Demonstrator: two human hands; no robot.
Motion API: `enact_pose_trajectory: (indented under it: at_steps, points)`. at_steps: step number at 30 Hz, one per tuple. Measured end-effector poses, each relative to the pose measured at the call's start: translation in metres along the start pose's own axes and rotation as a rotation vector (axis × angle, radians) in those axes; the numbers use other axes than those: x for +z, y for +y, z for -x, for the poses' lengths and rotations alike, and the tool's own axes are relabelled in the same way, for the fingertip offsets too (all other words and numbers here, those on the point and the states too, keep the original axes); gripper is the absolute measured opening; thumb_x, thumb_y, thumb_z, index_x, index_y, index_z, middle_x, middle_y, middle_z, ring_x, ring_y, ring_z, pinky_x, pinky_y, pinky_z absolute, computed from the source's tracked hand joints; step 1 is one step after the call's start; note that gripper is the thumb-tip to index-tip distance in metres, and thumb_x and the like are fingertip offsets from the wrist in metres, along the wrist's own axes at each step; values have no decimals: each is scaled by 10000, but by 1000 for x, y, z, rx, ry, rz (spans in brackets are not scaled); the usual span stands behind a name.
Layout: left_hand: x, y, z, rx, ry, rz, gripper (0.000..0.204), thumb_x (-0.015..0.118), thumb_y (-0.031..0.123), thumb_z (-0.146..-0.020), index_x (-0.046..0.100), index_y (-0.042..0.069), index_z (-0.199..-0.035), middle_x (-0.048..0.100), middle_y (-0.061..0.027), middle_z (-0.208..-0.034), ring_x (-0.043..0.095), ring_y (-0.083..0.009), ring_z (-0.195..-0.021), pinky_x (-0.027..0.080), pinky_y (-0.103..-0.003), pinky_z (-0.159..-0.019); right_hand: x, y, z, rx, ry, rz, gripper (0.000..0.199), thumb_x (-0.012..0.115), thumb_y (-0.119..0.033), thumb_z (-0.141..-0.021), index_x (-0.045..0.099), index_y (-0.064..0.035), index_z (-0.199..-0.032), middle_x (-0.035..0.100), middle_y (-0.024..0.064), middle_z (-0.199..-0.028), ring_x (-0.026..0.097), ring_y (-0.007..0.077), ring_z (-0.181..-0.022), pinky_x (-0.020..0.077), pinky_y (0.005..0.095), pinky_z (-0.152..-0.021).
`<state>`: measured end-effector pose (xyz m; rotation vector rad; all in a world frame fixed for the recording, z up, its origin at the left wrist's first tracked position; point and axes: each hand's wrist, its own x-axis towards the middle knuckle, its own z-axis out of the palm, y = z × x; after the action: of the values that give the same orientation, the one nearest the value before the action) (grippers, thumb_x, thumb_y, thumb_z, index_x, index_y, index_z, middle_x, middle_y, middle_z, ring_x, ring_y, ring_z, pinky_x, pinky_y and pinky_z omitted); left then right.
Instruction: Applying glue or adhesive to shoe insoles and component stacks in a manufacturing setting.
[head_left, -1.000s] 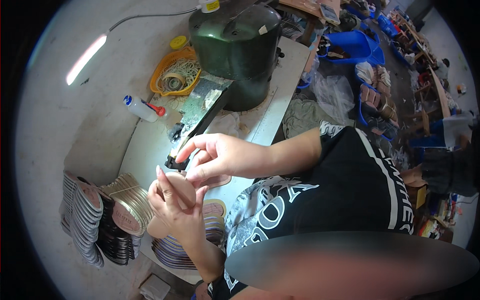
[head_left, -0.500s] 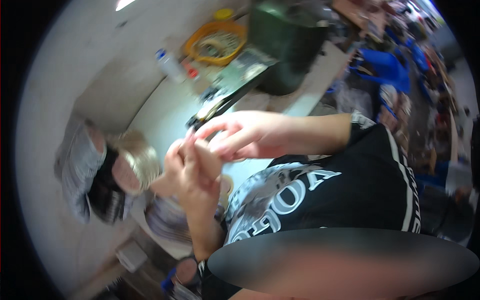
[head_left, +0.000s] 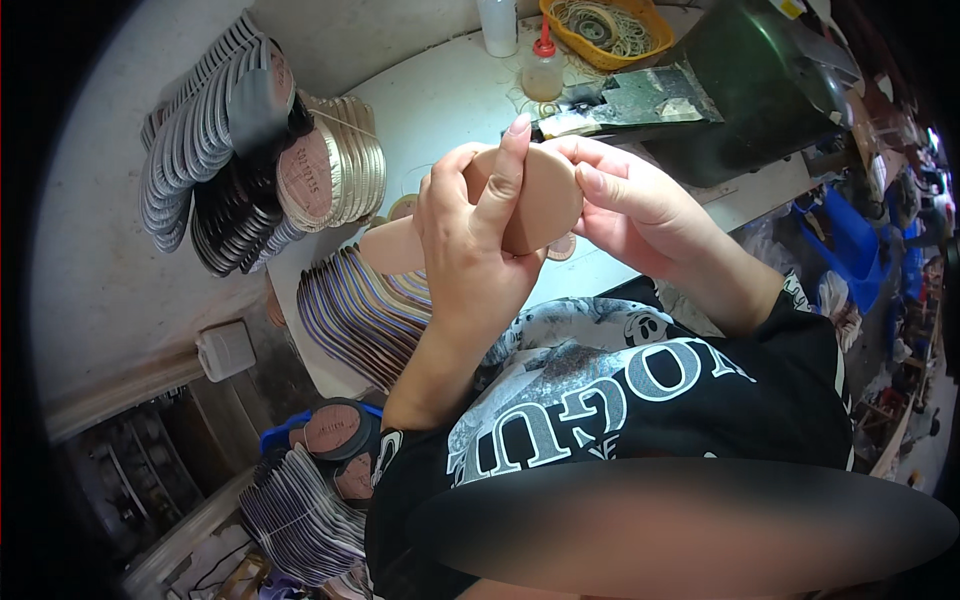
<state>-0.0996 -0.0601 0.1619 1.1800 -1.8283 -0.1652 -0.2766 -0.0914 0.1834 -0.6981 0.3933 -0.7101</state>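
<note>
One insole in hand, many stacked around

We hold a tan insole [head_left: 530, 205] up at the centre of the frame, above the white surface [head_left: 440, 100]. Our left hand [head_left: 470, 240] has its fingers closed around it, the forefinger laid straight up across its rounded end; our right hand [head_left: 640, 205] pinches the opposite edge from the right. As we judge it, this piece is in mid-handling and not yet set down. Fanned piles of flat insoles [head_left: 365, 310] lie just below the hands; more grey and brown ones [head_left: 230, 150] stand at the upper left, and another heap [head_left: 300, 500] sits at the lower left. Which piles are finished we cannot tell. At the top stand a small glue bottle [head_left: 541, 68] and a yellow basket of rubber bands [head_left: 600, 25].
</note>
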Motion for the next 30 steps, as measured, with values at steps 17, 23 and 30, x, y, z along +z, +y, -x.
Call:
enact_pose_trajectory:
  at_steps: [17, 23, 30]
  points:
    - [-5, 17, 10, -248, -251, 352, 794, 552, -90, -674, 383, 19, -1442, 515, -163, -1273, 530, -262, -1161, 420, -355, -991, -17, 34, 1, -44, 82, 119, 220, 651, -268, -927, 561, -82, -1004, 554, -19, -957, 503, 35, -750, 413, 189, -648]
    - [-2, 21, 15, -344, -196, 910, 714, 560, -31, -797, 344, 62, -1470, 528, -152, -1261, 568, -210, -1109, 452, -313, -940, -17, 35, 20, -254, 159, 275, 145, 692, -154, -887, 575, -68, -891, 592, -27, -824, 503, 38, -730, 399, 199, -658]
    - [-17, 28, 16, -515, -207, 1238, 785, 605, 14, -803, 208, -39, -1478, 527, -167, -1280, 511, -217, -1195, 377, -369, -1043, -21, 43, 23, -242, 191, 445, 241, 696, -138, -879, 538, -51, -1039, 564, 14, -1010, 535, 92, -942, 435, 264, -845]
